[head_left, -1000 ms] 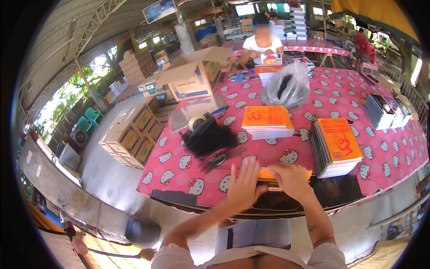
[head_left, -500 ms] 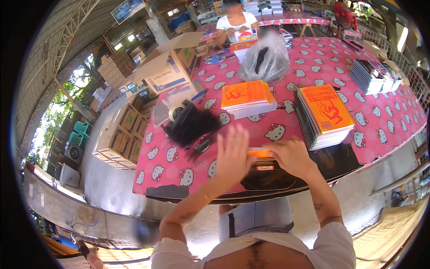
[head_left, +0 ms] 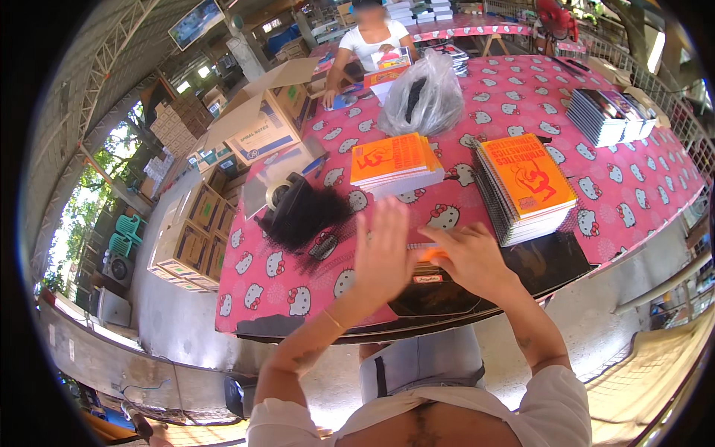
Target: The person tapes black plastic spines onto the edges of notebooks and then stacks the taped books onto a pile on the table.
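Observation:
At the near edge of the table, an orange-covered notebook (head_left: 430,255) sits low between my hands, mostly hidden by them. It rests at a dark board or device (head_left: 436,296) with a small red-and-white label. My left hand (head_left: 383,249) is stretched out, fingers straight, beside the notebook's left end. My right hand (head_left: 477,261) grips the notebook's right side with thumb and fingers. To the left lies a heap of black plastic spiral coils (head_left: 316,216), by a tape roll (head_left: 279,195). Beyond my hands is a stack of orange notebooks (head_left: 395,160) without visible coils.
A taller stack of spiral-bound orange notebooks (head_left: 527,186) stands right of my hands. Further off are a clear plastic bag (head_left: 423,97), an open carton (head_left: 261,130) and more notebooks (head_left: 609,117). Across the table a person (head_left: 372,45) handles books. Stacked cartons (head_left: 190,231) stand on the floor.
My right hand has shifted and its fingers lie more over the notebook. My left hand stays stretched out beside it. The view has turned slightly; the person opposite has lowered an arm to the table.

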`<state>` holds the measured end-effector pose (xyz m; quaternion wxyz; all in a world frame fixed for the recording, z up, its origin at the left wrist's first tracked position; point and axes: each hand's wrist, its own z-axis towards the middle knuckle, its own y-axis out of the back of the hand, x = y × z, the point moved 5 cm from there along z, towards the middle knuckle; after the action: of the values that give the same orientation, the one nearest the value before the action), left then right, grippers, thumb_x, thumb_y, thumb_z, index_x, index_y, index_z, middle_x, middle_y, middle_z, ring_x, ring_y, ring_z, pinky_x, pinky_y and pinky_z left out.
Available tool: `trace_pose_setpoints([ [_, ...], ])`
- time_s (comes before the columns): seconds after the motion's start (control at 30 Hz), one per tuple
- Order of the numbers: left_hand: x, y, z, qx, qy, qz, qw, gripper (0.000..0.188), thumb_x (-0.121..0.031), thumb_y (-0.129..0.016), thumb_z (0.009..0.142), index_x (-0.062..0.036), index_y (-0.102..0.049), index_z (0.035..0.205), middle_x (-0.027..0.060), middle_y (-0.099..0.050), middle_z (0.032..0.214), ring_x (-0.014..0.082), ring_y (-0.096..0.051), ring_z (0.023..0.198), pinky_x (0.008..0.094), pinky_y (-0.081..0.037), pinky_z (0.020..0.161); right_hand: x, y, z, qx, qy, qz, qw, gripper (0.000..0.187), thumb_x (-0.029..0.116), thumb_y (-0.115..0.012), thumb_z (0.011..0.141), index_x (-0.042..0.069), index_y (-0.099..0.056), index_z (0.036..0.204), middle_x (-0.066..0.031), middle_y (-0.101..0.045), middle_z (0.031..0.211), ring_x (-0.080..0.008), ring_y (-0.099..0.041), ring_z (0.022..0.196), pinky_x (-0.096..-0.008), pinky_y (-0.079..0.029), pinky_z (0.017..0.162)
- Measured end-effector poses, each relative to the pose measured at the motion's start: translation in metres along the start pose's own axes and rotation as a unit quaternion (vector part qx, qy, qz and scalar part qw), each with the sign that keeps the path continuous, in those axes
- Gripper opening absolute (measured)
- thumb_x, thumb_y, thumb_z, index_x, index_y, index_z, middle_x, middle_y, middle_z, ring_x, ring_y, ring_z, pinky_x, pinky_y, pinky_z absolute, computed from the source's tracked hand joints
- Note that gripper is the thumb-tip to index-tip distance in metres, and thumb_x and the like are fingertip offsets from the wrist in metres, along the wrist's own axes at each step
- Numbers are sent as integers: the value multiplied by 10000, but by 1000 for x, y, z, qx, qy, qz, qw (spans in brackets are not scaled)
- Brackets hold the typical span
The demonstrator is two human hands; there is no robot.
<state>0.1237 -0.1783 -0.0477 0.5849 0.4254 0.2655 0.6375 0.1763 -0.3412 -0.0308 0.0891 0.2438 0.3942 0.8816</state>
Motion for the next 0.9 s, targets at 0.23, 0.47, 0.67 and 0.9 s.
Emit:
trace_pose_setpoints([
  [0.23, -1, -6, 9, -24, 0, -32, 999, 793, -532, -538, 988, 24, -406, 1539, 219, -381, 1620, 349, -294, 1545, 615, -155, 1223, -68, -53, -56, -73, -219, 501, 834, 271, 64, -808, 894, -12, -712, 1136, -77, -761, 1006, -115, -694, 907, -277, -551, 868],
  [0.47, -11, -8, 0, 47, -44, -66, 996, 771, -464, -573, 992, 68, -393, 1519, 279, -374, 1598, 395, -291, 1536, 631, -200, 1212, -58, -67, -48, -96, -182, 510, 835, 200, 31, -775, 913, -27, -713, 1094, -55, -748, 981, -78, -664, 921, -255, -554, 820],
  [0.67, -54, -24, -57, 165, -124, -122, 971, 790, -456, -554, 1007, 100, -345, 1528, 312, -336, 1606, 444, -269, 1535, 653, -189, 1209, -58, -71, -42, -80, -171, 477, 858, 174, 44, -769, 922, -5, -700, 1074, -28, -724, 946, -59, -631, 870, -248, -538, 777],
  [0.9, -47, 3, -55, -25, -146, -104, 984, 848, -505, -572, 976, 102, -348, 1523, 310, -342, 1604, 436, -303, 1524, 642, -171, 1217, -52, -72, -49, -8, -109, 468, 877, 234, 195, -724, 984, 18, -716, 1138, -7, -631, 772, -42, -513, 699, -256, -444, 612],
])
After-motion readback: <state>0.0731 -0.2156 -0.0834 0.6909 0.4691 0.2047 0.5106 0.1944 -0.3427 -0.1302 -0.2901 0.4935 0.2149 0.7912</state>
